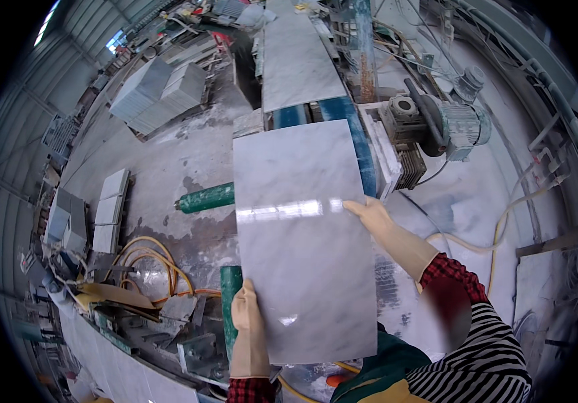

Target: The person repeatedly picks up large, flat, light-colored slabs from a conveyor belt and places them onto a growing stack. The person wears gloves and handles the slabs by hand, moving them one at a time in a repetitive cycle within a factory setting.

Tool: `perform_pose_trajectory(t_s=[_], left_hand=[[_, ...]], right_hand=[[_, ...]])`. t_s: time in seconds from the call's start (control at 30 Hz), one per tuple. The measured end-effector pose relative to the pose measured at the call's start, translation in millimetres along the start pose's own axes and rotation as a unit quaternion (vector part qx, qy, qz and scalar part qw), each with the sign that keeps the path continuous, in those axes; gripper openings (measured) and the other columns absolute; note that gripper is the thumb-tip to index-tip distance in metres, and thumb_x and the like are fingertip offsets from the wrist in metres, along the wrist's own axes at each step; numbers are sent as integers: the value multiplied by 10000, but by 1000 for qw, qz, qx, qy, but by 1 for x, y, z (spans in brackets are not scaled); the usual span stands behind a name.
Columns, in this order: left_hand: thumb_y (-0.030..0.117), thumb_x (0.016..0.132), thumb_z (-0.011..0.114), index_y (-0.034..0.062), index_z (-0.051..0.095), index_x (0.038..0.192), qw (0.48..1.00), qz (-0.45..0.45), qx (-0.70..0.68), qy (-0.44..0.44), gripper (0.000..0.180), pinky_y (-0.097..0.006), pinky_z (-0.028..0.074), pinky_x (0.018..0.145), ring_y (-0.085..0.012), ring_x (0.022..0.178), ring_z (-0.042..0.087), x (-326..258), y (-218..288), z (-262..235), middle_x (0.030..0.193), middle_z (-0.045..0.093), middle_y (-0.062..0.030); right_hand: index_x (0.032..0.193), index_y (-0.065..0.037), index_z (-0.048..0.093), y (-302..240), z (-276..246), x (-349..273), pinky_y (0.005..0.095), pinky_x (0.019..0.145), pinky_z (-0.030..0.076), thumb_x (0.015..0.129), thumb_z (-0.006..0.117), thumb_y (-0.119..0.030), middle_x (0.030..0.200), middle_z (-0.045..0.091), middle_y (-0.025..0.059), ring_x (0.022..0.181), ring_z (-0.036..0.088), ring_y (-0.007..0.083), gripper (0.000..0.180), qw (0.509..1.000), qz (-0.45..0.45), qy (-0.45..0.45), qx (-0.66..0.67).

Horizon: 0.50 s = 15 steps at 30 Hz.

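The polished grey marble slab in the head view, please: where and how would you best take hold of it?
Probably by its two long edges, one hand from each side, since the polished grey marble slab is flat, wide and slippery-looking. The left hand grips the near left edge, the right hand the right edge farther up.

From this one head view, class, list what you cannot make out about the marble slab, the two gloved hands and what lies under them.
- Fingers of the left hand: hidden behind the marble slab; only the thumb side shows.
- Right hand: its grip under the slab's edge is hidden.
- Green rollers: mostly covered by the slab.
- Slab's underside and thickness: not shown.
- Motor wiring: too small.
- Distant tile stacks: bent by the fisheye rim.
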State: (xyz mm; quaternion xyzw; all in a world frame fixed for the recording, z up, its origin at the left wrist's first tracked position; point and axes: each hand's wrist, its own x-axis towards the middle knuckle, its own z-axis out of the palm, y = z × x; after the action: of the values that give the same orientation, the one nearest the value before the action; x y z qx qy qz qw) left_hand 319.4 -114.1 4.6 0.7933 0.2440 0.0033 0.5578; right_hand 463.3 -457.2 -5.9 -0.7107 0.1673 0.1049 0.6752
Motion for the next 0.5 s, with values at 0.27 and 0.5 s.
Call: perform_pose_trajectory(t_s=[0.27,0.5], left_hand=[[611,1053,421,-57,668,1242,987,-97,106,-78,737,-390,514,889,-239,1004,665,43,-13,57,1146,716,-184],[589,1060,449,-67,619,1328,973,-191,-51,-116,730,-362,517,988,-238,1178,631,49,4,65,1317,656,-168]], right_hand=[[1495,114,396,43,-57,65,454,1088,454,860,793,-466,1423,565,266,1324,550,364,946,990,132,-8,39],[1482,-50,518,121,-83,28,357,993,499,983,670,-448,1376,633,143,1262,600,208,656,957,195,-109,183]])
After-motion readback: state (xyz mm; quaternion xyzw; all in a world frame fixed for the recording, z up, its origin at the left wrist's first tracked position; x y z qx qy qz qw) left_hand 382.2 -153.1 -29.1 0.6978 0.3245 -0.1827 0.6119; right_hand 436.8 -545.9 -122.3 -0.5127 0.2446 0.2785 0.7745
